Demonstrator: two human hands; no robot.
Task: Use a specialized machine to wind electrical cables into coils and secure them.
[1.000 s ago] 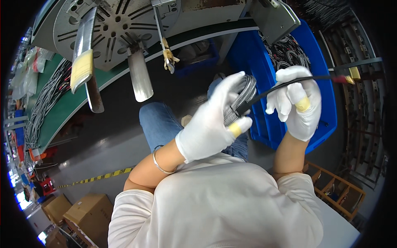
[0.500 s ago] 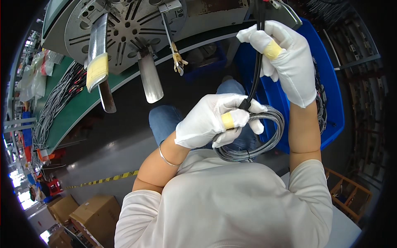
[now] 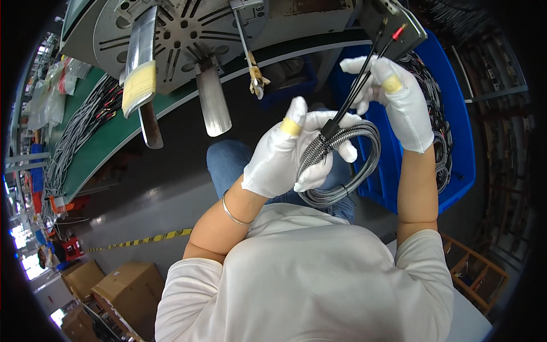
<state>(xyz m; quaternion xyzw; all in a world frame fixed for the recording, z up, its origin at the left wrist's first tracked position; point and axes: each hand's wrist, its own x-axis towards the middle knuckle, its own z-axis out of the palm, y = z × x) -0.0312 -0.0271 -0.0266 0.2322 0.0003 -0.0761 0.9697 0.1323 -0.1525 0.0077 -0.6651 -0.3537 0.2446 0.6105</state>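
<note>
So the left hand (image 3: 282, 154) has the coil (image 3: 374, 149) — grey braided cable, sitting in the palm with fingers curled round it and a couple of fingertips poking through, thumb sticking up off it. The right hand (image 3: 403, 105) is up and to the right of that, fingers half bent, with the black leads (image 3: 352, 96) running across them; can't tell if it's really pinching or just letting them lie there. Left is clearly the nearer one to the coil, and the right looks clear of the ring itself. The coil's an oval leaning from lower left to upper right, and the leads follow about the same slant — out of a black sleeve (image 3: 329, 129) by the left fingers, past the right hand, ending in tips beyond it, one of them red. Under the coil there are jeans, and behind the right hand a blue bin (image 3: 464, 165) with more cables (image 3: 443, 157). Farther off, up and left, metal paddles (image 3: 213, 102) stick out from a slotted disc (image 3: 176, 35), with a green bench (image 3: 85, 162) past that.
</note>
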